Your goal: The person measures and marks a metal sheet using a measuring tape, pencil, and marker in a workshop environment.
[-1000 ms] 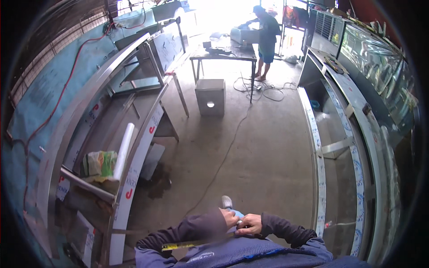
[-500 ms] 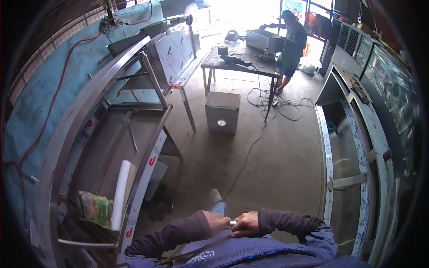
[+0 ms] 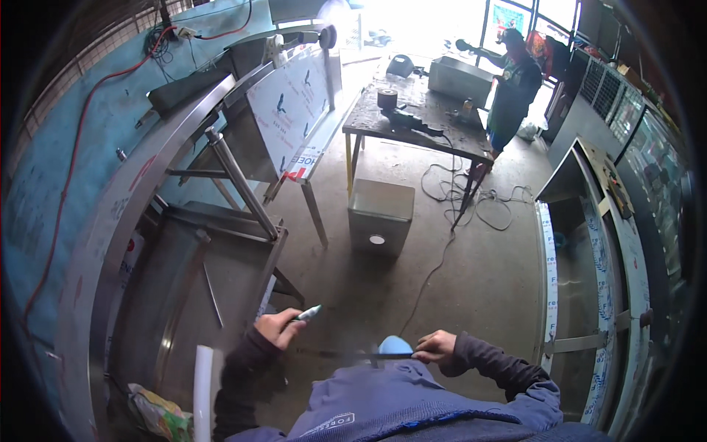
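Observation:
My left hand [image 3: 277,328] is closed around a white marker [image 3: 307,314] whose green end points up and to the right. In my right hand [image 3: 436,347] is one end of a long thin dark strip [image 3: 383,356], pinched between the fingers. The strip runs level to the left in front of my body; its far end blurs into the dark floor. My two hands are apart, the left one beside the metal frame [image 3: 258,243] and the right one over the front of my blue clothing.
Steel cabinet frame [image 3: 571,345] at right. Ahead, a metal box with a round hole [image 3: 379,217] stands on the floor before a worktable [image 3: 364,110] bearing a grinder [image 3: 412,121]. Behind it stands a person [image 3: 519,77]. A cable [image 3: 427,291] crosses the floor. White tube [image 3: 202,394] at left.
My hands were together at the marker and have moved apart, the left one going left with it. The strip has swung from slanting to level. My view has shifted, and the person's arm is raised.

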Action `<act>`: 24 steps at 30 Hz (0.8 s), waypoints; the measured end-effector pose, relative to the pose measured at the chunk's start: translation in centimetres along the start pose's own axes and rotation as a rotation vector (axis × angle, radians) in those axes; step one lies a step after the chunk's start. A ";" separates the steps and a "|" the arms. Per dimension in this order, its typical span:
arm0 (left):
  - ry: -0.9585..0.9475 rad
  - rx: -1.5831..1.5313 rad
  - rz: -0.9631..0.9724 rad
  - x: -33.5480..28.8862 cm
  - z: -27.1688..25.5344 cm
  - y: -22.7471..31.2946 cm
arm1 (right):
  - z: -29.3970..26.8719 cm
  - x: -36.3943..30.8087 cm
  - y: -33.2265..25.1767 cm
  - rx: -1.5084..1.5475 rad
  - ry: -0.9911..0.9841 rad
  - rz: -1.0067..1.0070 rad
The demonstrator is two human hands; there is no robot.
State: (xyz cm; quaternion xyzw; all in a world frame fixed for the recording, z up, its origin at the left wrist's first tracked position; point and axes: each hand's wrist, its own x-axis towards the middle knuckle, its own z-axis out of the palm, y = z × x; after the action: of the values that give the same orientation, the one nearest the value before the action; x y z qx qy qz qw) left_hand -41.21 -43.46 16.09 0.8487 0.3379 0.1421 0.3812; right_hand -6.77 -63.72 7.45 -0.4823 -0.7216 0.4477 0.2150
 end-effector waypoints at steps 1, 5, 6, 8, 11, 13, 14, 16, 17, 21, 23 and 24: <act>0.107 0.014 0.015 2.0 0.7 -1.4 | -1.5 1.5 1.4 -0.004 0.037 -0.012; 0.516 0.000 -0.127 10.2 0.9 -4.5 | -6.6 7.1 6.9 0.122 0.307 0.008; 0.575 0.058 -0.164 12.2 1.1 -6.0 | -7.5 8.4 8.6 0.152 0.376 0.020; 0.646 -0.016 -0.141 16.9 1.2 -7.4 | -10.2 11.4 11.1 0.171 0.347 0.111; 0.603 -0.013 0.048 23.8 1.7 -10.1 | -12.1 16.5 16.4 0.155 0.316 0.070; 0.503 -0.149 0.027 28.1 2.6 -12.0 | -12.8 20.3 20.4 0.162 0.314 0.003; 0.505 -0.135 0.020 30.3 2.6 -12.7 | -13.9 22.4 22.2 0.174 0.310 -0.053; 0.396 -0.107 -0.135 34.3 2.4 -13.5 | -15.6 25.6 24.9 0.142 0.287 -0.126; 0.339 -0.299 -0.312 36.6 1.4 -12.6 | -16.8 27.6 26.2 0.172 0.349 -0.167; 0.370 -0.064 -0.256 46.1 -1.2 -16.9 | -21.3 34.1 32.7 0.155 0.388 -0.200; 0.459 0.070 -0.093 50.6 -2.5 -19.9 | -22.8 37.2 36.1 0.168 0.421 -0.274; 0.432 0.078 -0.157 53.3 -2.7 -21.4 | -23.0 38.5 38.7 0.194 0.463 -0.260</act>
State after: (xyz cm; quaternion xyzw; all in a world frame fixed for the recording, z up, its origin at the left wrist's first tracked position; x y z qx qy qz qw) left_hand -13.60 4.69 1.10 0.7837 0.4821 0.2772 0.2768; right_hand 12.74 -14.25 -18.61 -0.4522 -0.6630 0.3611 0.4750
